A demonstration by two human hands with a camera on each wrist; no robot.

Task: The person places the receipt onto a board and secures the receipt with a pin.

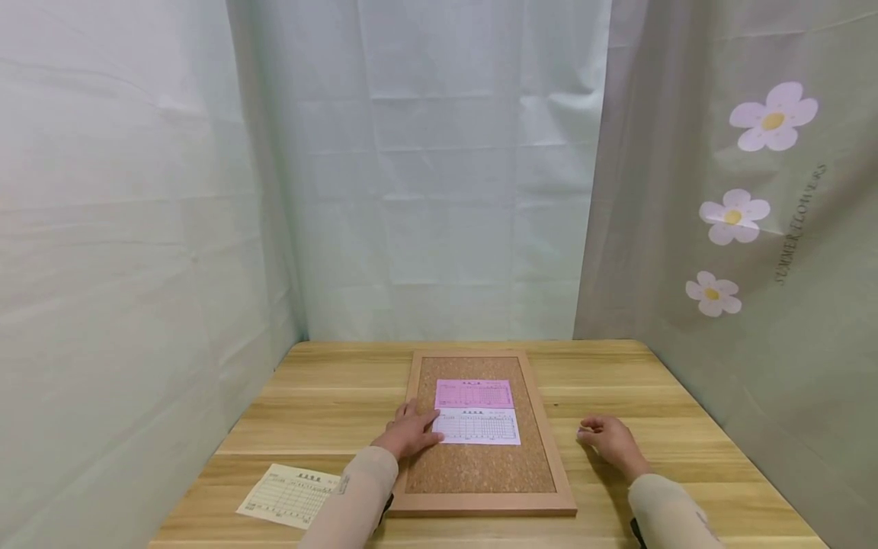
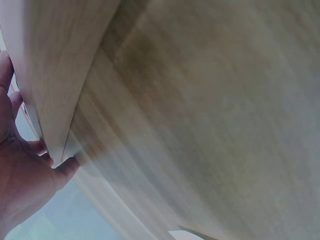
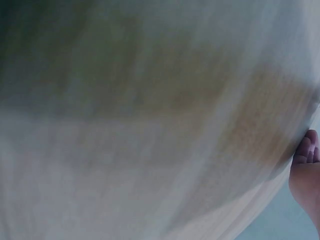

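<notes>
A wood-framed corkboard [image 1: 480,469] lies flat on the table. A pink printed slip [image 1: 473,393] sits on its cork, with a white printed slip [image 1: 476,427] directly below. My left hand [image 1: 407,431] reaches over the board's left frame, spread fingertips resting at the white slip's left edge. The left wrist view shows that hand beside the wooden frame [image 2: 55,65]. Right of the board, low over the table, my right hand [image 1: 610,442] has curled fingers with thumb and index together. A tiny pale purple thing [image 1: 580,431] shows at their tips, its kind too small to tell.
A yellow printed slip [image 1: 291,494] lies on the wooden table [image 1: 329,412] at the front left, partly covered by my left sleeve. A small dark speck [image 1: 555,404] is on the table right of the board. Pale curtains [image 1: 446,168] enclose the table's back and sides.
</notes>
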